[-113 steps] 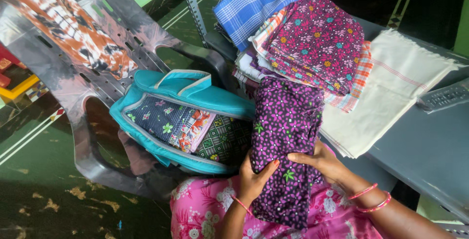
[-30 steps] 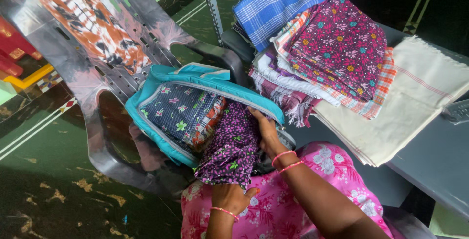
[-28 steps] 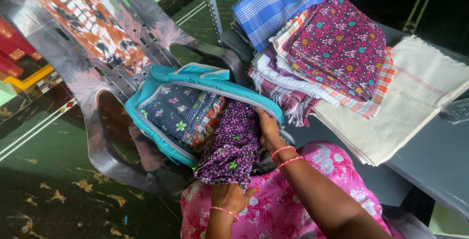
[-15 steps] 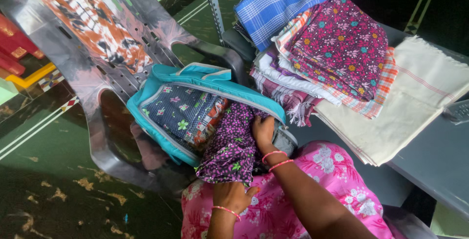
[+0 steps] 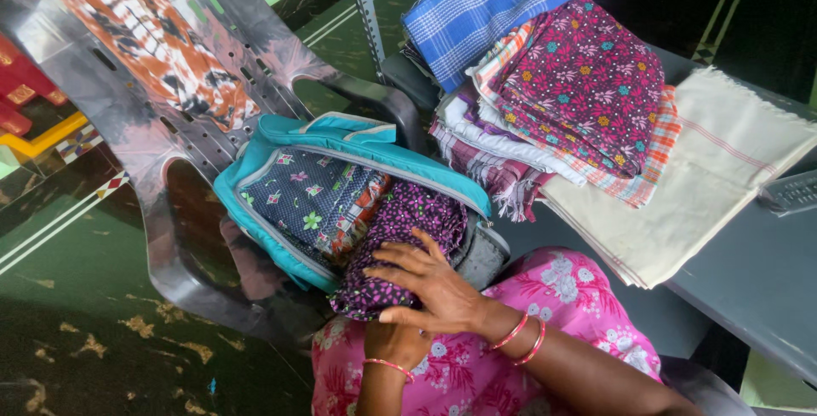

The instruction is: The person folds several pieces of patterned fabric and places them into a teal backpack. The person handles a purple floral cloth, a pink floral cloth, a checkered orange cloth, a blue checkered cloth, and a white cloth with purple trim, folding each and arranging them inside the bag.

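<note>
At lower centre of the frame, the purple floral cloth (image 5: 400,242) lies folded in the mouth of the teal bag (image 5: 340,139), beside a navy flowered cloth (image 5: 311,199) already packed to its left. I read my right hand (image 5: 430,284) as flat on top of the purple cloth, fingers spread and pressing down. Half a second ago that hand was tucked inside the bag's right edge; it has since come out and over the bundle, which suggests the cloth is now seated and being flattened. My left hand (image 5: 393,339) sits below the cloth's near end, partly covered by the right; I cannot tell how its fingers stand.

Outward from there, the bag rests on a dark plastic chair (image 5: 170,237) draped with an orange patterned cloth (image 5: 145,33) at upper left. A stack of folded cloths (image 5: 562,84) and a cream towel (image 5: 689,178) occupy the grey table (image 5: 749,280) at right. Green flooring (image 5: 77,297) fills the lower left.
</note>
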